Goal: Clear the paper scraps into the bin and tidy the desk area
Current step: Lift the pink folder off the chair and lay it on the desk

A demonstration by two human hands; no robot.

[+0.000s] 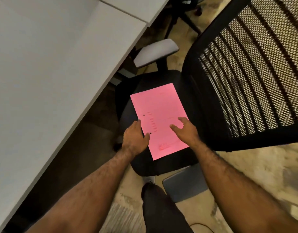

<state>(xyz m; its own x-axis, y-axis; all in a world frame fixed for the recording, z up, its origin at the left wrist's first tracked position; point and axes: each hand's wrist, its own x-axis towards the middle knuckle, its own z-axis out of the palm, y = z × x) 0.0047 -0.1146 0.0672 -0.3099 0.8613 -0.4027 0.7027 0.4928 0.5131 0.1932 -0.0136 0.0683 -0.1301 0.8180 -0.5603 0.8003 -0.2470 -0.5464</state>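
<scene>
A pink folder [160, 108] with faint printing and two black dots near its left edge lies flat on the black seat [183, 81] of an office chair. My left hand [135, 137] rests at the folder's left edge, fingers together, thumb touching the folder. My right hand [185, 129] hovers over the folder's lower right part with fingers spread and curled, holding nothing. No paper scraps or bin show in this view.
A white desk [52, 64] runs along the left. The chair's black mesh backrest [255, 68] fills the right; its grey armrests [155, 52] [185, 182] sit above and below the seat. My dark-trousered leg [160, 209] stands on the beige floor.
</scene>
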